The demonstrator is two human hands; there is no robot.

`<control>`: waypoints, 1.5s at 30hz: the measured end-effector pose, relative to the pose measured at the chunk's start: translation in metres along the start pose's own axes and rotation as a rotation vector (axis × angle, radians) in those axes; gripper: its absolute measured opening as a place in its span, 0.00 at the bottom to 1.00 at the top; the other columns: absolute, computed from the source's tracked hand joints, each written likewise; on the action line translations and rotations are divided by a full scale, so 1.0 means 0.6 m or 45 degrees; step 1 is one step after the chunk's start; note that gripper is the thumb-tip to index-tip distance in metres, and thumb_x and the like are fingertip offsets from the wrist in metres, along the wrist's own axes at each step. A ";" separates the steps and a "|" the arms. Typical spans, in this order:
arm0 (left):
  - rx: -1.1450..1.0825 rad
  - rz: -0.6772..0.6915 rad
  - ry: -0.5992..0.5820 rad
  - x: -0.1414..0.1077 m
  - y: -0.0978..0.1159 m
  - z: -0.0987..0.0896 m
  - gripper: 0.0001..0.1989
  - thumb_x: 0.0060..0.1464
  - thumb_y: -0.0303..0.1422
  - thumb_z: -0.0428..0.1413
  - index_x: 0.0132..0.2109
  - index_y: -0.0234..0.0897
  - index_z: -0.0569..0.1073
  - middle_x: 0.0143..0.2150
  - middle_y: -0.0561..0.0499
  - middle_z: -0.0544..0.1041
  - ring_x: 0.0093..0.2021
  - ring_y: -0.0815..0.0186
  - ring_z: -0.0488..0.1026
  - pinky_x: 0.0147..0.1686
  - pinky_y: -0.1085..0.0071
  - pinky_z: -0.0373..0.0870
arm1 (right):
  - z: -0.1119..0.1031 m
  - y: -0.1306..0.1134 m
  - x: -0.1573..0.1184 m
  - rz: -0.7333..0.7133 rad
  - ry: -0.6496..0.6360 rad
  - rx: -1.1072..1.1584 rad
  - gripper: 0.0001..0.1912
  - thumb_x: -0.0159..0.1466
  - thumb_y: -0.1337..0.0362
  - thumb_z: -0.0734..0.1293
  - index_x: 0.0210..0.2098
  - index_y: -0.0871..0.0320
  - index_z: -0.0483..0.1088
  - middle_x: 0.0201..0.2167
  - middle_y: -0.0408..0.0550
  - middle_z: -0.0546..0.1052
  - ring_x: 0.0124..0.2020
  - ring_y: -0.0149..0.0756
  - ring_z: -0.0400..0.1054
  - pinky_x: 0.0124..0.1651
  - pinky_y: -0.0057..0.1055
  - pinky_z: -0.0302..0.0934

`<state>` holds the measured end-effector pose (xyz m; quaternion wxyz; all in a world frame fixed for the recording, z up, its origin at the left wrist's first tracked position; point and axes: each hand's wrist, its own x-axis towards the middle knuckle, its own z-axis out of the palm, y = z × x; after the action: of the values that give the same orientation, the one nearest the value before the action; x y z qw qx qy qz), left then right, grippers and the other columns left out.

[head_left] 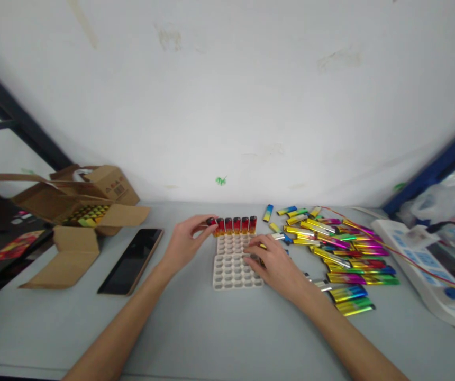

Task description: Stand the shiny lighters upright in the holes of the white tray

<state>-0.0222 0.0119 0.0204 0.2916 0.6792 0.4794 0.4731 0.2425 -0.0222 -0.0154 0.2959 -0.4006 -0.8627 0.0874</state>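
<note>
A white tray with rows of holes lies in front of me. Several red-and-yellow lighters with dark tops stand upright along its back row. At the left end of that row, my left hand pinches the dark top of a lighter, which leans slightly. My right hand rests over the tray's right side with its fingers bent. Bits of yellow and dark show between those fingers, but what they hold is mostly hidden. Loose shiny lighters in several colours lie in a heap to its right.
On the left lie a dark phone and an open cardboard box holding yellow items. Past the heap runs a white power strip, with a thin red-and-yellow wire across it. A white wall rises behind the table.
</note>
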 end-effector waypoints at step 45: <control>0.559 0.057 -0.119 0.002 -0.013 0.013 0.30 0.59 0.58 0.56 0.62 0.50 0.65 0.39 0.56 0.83 0.35 0.60 0.84 0.42 0.62 0.81 | -0.265 0.177 -0.170 0.540 0.166 -0.388 0.08 0.70 0.65 0.67 0.44 0.58 0.78 0.43 0.53 0.82 0.45 0.44 0.77 0.52 0.43 0.70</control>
<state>-0.0176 0.0165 0.0114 0.1482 0.7582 0.5414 0.3318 0.4540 -0.0409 0.0271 0.2624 -0.6170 -0.7418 -0.0095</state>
